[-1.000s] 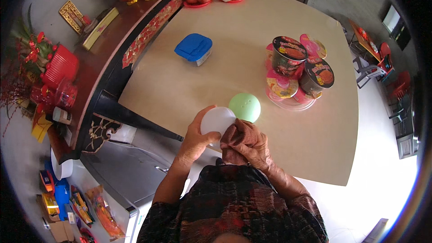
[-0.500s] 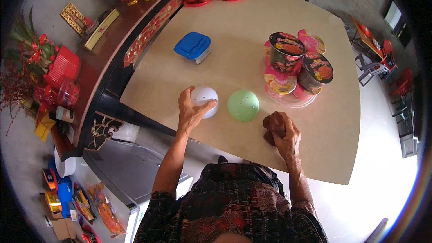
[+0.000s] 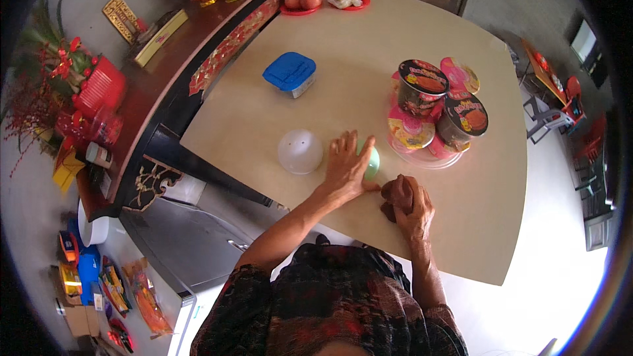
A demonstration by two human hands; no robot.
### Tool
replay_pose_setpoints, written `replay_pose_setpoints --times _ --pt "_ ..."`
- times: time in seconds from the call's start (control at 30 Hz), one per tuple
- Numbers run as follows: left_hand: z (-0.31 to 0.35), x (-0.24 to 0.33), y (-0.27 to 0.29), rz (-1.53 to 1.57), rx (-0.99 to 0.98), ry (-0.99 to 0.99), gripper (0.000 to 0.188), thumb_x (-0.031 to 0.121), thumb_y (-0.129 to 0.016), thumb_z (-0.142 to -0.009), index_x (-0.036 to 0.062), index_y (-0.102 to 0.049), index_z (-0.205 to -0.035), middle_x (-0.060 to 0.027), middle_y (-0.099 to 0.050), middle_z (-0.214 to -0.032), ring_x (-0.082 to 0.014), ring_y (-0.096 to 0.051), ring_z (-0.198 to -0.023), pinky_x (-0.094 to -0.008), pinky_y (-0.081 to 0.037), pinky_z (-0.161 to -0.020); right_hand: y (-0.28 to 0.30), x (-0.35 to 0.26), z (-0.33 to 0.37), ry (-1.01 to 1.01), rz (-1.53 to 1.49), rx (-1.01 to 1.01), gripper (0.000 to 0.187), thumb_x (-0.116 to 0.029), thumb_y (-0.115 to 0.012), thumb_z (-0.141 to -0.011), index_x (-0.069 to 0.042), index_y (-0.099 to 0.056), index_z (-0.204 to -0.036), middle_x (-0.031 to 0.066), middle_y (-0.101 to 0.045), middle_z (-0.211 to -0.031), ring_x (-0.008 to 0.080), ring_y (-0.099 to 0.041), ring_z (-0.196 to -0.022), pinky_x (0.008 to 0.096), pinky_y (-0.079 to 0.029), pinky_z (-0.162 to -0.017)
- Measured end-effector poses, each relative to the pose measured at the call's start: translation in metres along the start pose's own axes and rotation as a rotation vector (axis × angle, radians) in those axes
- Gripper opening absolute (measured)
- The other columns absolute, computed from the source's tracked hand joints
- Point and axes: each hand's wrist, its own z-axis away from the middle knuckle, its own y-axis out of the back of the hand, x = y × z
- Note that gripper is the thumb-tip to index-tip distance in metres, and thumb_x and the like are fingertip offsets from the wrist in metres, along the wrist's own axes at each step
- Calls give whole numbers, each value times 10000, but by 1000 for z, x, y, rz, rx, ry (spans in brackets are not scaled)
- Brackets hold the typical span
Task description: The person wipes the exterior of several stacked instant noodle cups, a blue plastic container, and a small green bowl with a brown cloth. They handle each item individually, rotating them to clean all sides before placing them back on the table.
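Observation:
My left hand (image 3: 348, 170) lies over a light green round piece (image 3: 373, 162) with a domed look, its fingers spread and covering most of it. Beside it on the left sits a whitish round piece (image 3: 300, 152) of similar size, with small dark spots near its top. My right hand (image 3: 415, 212) is wrapped round a brown, smooth-looking lump (image 3: 399, 192) close to the table's front edge. Another brown part shows under that lump; I cannot tell whether the two are joined.
A blue-lidded tub (image 3: 290, 71) stands farther back on the table (image 3: 356, 46). To the right, black-and-red noodle cups (image 3: 423, 84) and pink-and-yellow cups (image 3: 410, 130) stand on a clear round plate (image 3: 432, 160). Fruit (image 3: 310, 0) lies at the far edge; a dark wooden altar table (image 3: 148, 102) borders the left.
My left hand has left the whitish piece and moved right onto the green one. My right hand keeps hold of the brown lump, and the view has shifted slightly.

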Motion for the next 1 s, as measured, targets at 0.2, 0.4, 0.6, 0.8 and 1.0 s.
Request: replay_pose_setpoints --times 0.2,0.4,0.6,0.8,1.0 --pt "7 4 19 51 107 10 930 286 -871 -529 122 -416 -1323 -191 -446 -1258 -374 -432 -1175 -500 -344 -930 -3 2 -1 33 -30 6 581 -32 -681 -617 -96 -543 -1177 146 -623 -981 346 -606 -876 418 -508 -756" --pt "24 -50 70 -46 248 230 905 279 -861 -537 92 -430 -1311 -170 -485 -1257 -359 -445 -1174 -491 -368 -941 -2 -2 -2 0 -5 -11 559 -37 -675 -626 -107 -546 -1165 147 -617 -946 355 -601 -871 430 -505 -745" --pt "31 -72 61 -31 99 391 973 348 -864 -531 67 -394 -1335 -171 -465 -1269 -365 -418 -1198 -491 -407 -929 -3 -3 -3 11 -6 5 562 -47 -680 -623 -109 -549 -1165 150 -617 -933 357 -599 -869 432 -506 -735" --pt "39 -92 53 293 137 457 1062 437 -860 -530 18 -343 -1358 -212 -457 -1257 -378 -421 -1198 -469 -414 -951 -2 -5 1 -73 -104 -53 556 -74 -684 -673 -99 -532 -1208 175 -627 -1009 354 -620 -933 430 -510 -793" --pt "32 -92 63 293 -35 559 979 403 -841 -547 -9 -387 -1310 -238 -506 -1215 -373 -494 -1139 -437 -426 -948 -24 -48 -29 -228 -569 -310 493 -104 -640 -755 -27 -507 -1224 157 -632 -1057 283 -621 -980 360 -485 -868"
